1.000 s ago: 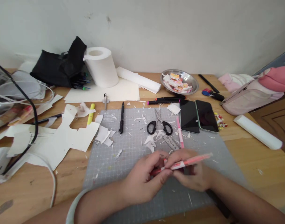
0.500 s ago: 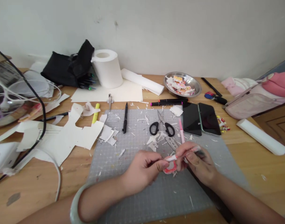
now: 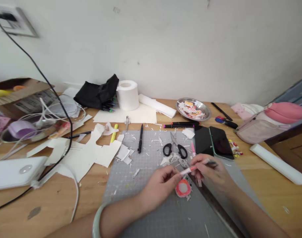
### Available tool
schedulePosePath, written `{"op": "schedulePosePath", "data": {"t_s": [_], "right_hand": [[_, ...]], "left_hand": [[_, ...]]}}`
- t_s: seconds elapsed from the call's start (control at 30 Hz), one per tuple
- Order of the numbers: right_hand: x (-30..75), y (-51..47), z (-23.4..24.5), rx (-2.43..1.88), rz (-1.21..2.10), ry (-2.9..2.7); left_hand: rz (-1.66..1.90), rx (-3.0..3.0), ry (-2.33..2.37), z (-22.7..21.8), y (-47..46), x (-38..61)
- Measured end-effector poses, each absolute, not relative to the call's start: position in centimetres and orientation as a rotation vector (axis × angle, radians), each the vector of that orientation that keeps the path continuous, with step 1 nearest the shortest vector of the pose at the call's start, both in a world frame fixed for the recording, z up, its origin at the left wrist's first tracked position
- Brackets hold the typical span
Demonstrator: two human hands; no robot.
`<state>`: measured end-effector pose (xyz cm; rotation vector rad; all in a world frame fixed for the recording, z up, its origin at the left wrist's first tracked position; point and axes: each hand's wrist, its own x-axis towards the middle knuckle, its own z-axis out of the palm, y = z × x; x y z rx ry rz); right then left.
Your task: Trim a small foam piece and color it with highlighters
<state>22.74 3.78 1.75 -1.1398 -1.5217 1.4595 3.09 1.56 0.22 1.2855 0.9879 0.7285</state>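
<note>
On the grey cutting mat both my hands are closed on a pink marker. My left hand pinches its near end, where the cap is. My right hand grips the barrel, which slants up to the right. Just below the marker's tip lies a small round paper piece, white with a red-orange rim. Black-handled scissors, a small ruler and another pink pen lie a little beyond my hands.
Paper scraps litter the mat. Two phones lie at its right edge, a metal dish of cut bits behind them. A black pen, yellow highlighter, tissue roll, black pouch, cut card sheets and cables fill the left.
The view has tilted up and pulled back, showing more wall. The marker swung from level to slanting, and the round paper piece now lies exposed on the mat below my hands.
</note>
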Motion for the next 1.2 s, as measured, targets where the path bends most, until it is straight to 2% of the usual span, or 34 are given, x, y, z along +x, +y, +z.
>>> {"op": "schedulePosePath", "data": {"t_s": [0.1,0.23,0.37,0.5,0.9,0.97,1.1,1.2], "right_hand": [[23.3,3.8,3.7,-1.215,1.344,-1.852],[22.4,2.5,5.1,-1.218,1.004,-2.341],[20.9,1.0,4.6,-1.181,0.859,-2.421],[20.3,-0.2,3.7,-1.139,0.876,-2.286],[22.2,-0.9,4.7,-1.277,1.082,-2.212],[23.0,0.6,4.2,-1.451,0.851,-2.043],[24.5,4.0,1.7,-1.882,0.027,-1.952],[25.0,5.6,-0.3,-1.977,-0.151,-2.035]], "left_hand": [[0.668,1.341,1.063,0.9,2.6,2.3],[0.586,1.431,1.081,2.4,3.3,1.2],[0.588,1.532,1.161,4.1,2.7,1.1],[0.603,1.737,1.257,5.0,1.3,1.7],[0.31,1.967,1.16,4.9,-1.8,2.2],[0.133,2.127,1.333,5.1,-1.4,1.9],[0.067,2.173,1.648,5.6,-0.3,0.8],[0.021,2.151,1.857,5.3,0.3,-0.3]]}}
